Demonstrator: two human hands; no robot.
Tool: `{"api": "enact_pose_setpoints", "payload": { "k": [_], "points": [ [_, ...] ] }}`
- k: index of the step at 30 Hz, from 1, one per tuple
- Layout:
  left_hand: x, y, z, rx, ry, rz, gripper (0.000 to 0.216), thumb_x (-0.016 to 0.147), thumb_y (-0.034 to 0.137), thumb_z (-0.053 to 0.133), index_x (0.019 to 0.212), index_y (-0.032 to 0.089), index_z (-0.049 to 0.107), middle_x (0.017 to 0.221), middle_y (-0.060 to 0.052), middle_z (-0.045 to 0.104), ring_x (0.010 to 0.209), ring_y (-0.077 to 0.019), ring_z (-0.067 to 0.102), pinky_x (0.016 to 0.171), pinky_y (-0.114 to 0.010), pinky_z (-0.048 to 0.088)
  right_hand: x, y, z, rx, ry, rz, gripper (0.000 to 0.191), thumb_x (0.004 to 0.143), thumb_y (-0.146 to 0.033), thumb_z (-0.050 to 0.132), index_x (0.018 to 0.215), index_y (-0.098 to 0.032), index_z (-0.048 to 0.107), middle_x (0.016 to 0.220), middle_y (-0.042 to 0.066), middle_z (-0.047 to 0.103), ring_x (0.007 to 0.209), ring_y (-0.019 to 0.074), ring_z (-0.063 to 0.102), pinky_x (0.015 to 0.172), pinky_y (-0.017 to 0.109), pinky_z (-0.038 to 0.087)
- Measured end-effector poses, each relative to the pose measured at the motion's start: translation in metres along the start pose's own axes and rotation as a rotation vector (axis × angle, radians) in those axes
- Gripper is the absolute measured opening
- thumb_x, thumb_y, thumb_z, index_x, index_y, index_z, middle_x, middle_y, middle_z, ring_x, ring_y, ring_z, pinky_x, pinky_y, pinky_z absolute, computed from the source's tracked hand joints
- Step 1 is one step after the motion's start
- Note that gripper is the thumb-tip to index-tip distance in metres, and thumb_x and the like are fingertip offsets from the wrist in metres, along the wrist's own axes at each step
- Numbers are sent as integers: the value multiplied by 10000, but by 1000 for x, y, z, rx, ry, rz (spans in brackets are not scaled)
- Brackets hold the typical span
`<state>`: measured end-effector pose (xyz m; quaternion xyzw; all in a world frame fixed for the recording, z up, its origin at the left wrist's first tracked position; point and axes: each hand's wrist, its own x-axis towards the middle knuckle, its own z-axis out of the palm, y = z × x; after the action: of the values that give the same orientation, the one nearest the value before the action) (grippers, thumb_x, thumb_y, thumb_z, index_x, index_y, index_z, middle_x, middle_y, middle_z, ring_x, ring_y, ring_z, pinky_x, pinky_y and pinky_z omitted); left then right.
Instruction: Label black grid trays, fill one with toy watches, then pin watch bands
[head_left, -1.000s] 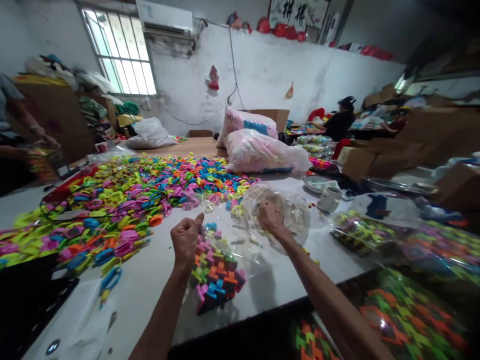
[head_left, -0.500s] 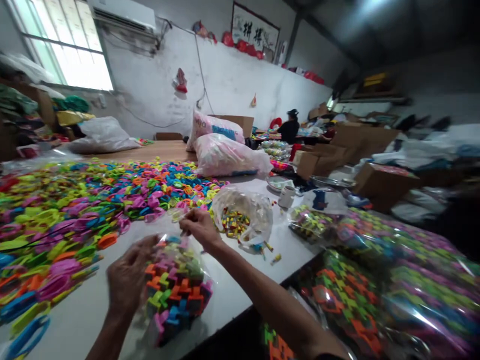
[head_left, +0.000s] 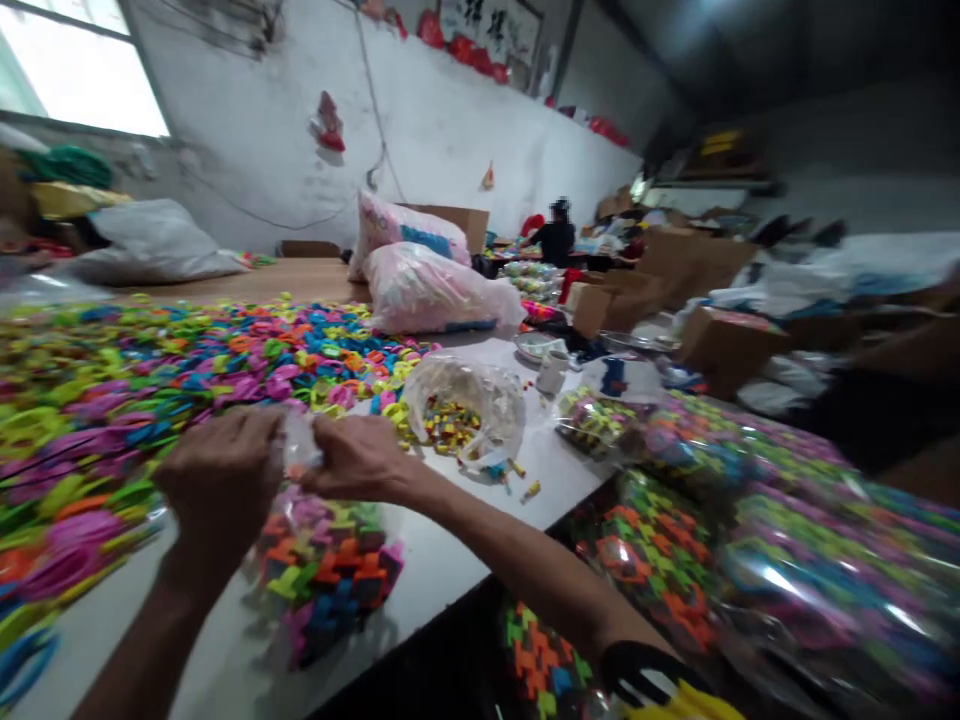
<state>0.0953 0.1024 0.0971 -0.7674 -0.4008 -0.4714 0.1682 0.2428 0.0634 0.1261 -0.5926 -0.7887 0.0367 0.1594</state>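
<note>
A clear plastic bag of colourful puzzle pieces (head_left: 326,568) stands on the white table (head_left: 465,545) in front of me. My left hand (head_left: 217,485) and my right hand (head_left: 356,458) both pinch the gathered top of this bag, fingers closed, close together. Just beyond my right hand lies a second clear bag of small yellow and red pieces (head_left: 463,413), open, with a few pieces spilled beside it.
A wide heap of bright plastic rings (head_left: 150,390) covers the table's left side. Pink sacks (head_left: 431,290) lie further back. Filled bags of puzzle pieces (head_left: 750,540) pile up at the right. A cup (head_left: 553,371), cardboard boxes (head_left: 720,340) and a seated person (head_left: 556,235) are beyond.
My right hand left the bag of small pieces and joined the left at the puzzle bag's top. The bag's mouth is now gathered shut. The view swung right.
</note>
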Motion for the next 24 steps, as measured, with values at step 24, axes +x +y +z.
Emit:
{"api": "enact_pose_setpoints", "payload": {
  "k": [24],
  "points": [
    [-2, -84, 35, -1304, 314, -1165, 162, 670, 170, 717, 751, 157, 576, 614, 39, 633, 399, -29, 475, 400, -129, 391, 101, 94, 65, 1316, 621, 329, 218, 682, -270, 583, 879, -177, 591, 623, -44, 588, 439, 55, 473, 424, 165, 407]
  ]
}}
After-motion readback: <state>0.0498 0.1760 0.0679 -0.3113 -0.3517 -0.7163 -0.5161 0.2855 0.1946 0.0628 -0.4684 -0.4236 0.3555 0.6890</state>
